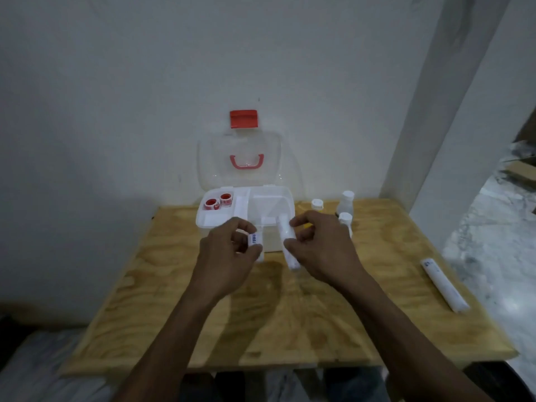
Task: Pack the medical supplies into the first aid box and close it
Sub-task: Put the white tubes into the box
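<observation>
— What are the hands doing?
— Left hand (232, 250) pinches a short white roll (256, 242); right hand (319, 248) grips a longer white roll (287, 245), long axis toward twelve o'clock.
— And the box?
— The open first aid box (220, 223) sits just beyond at twelve o'clock, equally near both hands.

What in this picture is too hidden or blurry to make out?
Head view only:
- Print on the roll in the left hand: too blurred to read.
- Label on the roll at the table's right edge: too small.
- Bottles: lower parts hidden behind the right hand.
- Box front compartment: hidden by both hands.
</observation>
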Demonstrator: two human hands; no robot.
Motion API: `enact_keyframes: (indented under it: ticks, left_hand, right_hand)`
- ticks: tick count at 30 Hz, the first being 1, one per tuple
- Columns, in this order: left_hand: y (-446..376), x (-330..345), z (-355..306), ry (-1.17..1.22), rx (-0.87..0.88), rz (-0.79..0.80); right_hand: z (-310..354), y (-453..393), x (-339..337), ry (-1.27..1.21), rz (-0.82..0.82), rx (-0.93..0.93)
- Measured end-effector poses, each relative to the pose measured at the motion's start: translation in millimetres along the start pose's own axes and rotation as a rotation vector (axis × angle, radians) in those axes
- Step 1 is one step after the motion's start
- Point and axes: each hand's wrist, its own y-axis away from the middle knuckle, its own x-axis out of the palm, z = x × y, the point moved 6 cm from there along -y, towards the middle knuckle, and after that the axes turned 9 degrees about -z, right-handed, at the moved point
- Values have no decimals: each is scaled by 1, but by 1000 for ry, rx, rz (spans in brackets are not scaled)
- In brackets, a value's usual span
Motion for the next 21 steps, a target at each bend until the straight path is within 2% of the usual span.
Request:
enact_keyframes:
  ticks: [3,7,12,16,21]
  left_hand:
    - [-27,-34,2,-55,42,-95]
    - [-66,-55,12,-204,8,-129]
    - [-98,-49,25,-329,21,-35]
    - [-108,-36,25,-429,106,58]
    - [-111,-27,34,-507,147,105]
  right_hand:
    - [30,-24,13,-57,-27,-23]
    - [56,-60,46,-82,-11,-30]
    - [61,-87,82,-28,14,2]
    - [60,-93,99,16,27,13]
    - [58,-95,113,87,40,-3]
